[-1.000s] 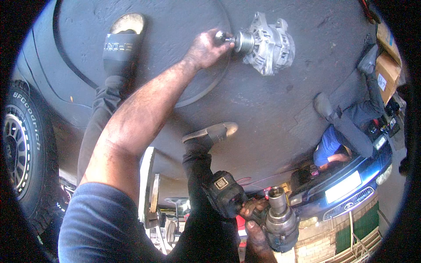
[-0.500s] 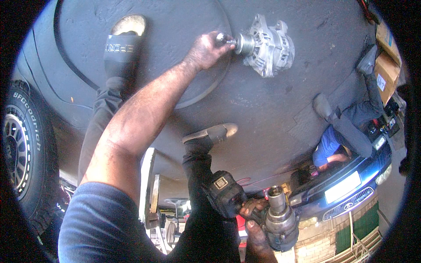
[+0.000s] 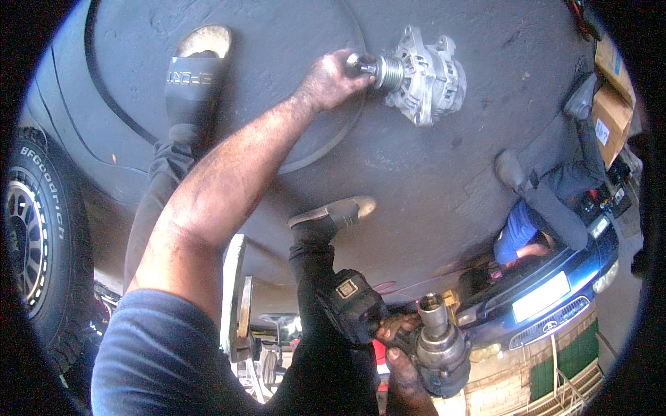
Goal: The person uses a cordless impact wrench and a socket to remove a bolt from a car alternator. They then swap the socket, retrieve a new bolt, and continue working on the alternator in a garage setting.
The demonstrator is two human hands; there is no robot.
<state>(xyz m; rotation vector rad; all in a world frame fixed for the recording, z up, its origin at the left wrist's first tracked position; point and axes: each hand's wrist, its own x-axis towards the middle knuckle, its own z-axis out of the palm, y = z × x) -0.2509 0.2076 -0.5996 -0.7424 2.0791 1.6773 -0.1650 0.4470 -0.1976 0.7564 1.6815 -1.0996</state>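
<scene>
A silver alternator (image 3: 438, 82) lies on the dark floor at the top, its grooved pulley (image 3: 391, 73) pointing left. My left hand (image 3: 330, 82) is closed around a short shiny metal bit (image 3: 361, 65), which meets the centre of that pulley. Whether the bit is seated inside is hidden. At the lower right, my right hand (image 3: 402, 350) grips a cordless impact wrench (image 3: 442, 355) by its handle. The wrench carries a metal socket (image 3: 434, 315) on its nose and a black battery (image 3: 352, 304) at its base. Wrench and alternator are well apart.
My sandalled feet (image 3: 196, 75) stand left of and below the alternator. An off-road tyre (image 3: 43, 243) is at the left edge. On the right, a person in a blue shirt (image 3: 517, 232) is by a blue car (image 3: 548, 298), with cardboard boxes (image 3: 614, 114) beyond.
The impact wrench in my right hand has shifted very slightly left. My left hand and the bit stay at the pulley with barely any movement.
</scene>
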